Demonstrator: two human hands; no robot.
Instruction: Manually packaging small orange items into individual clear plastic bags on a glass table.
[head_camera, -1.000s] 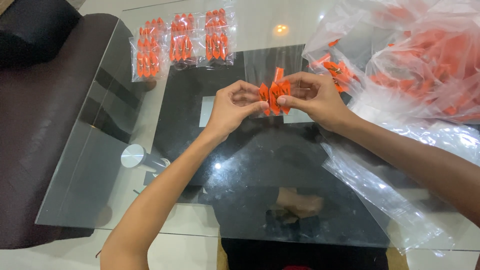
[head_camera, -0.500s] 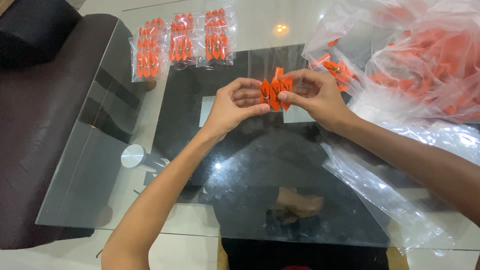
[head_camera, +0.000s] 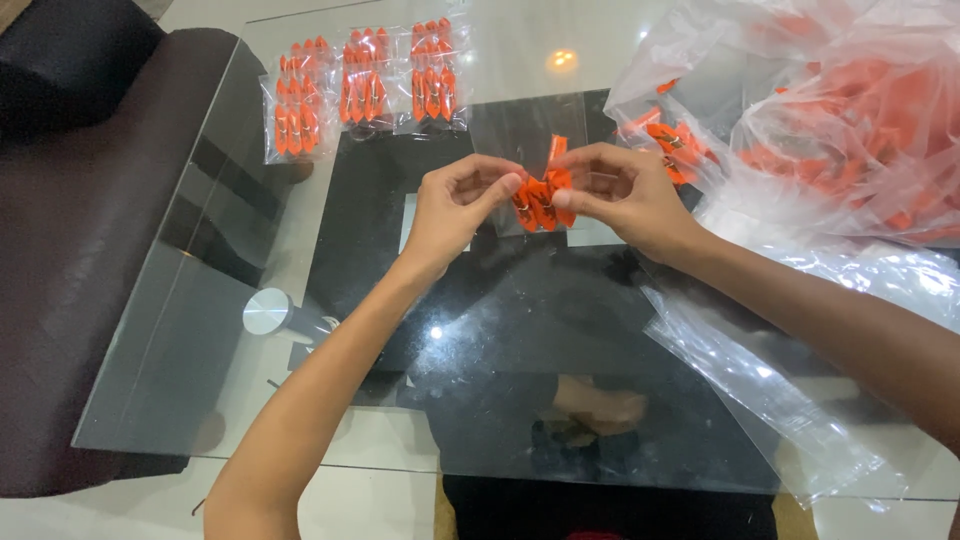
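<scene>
Both hands meet above a glass counter (head_camera: 200, 330). Left hand (head_camera: 455, 205) and right hand (head_camera: 620, 195) each pinch small orange plastic clips (head_camera: 542, 200) inside a clear plastic pouch (head_camera: 520, 125). Three filled clear packets (head_camera: 365, 80) lie beyond; a large clear bag of orange clips (head_camera: 840, 110) sits right.

Small orange clips (head_camera: 541, 198) bunched, tilted, inside a clear bag (head_camera: 525, 140); held above the glass.
</scene>
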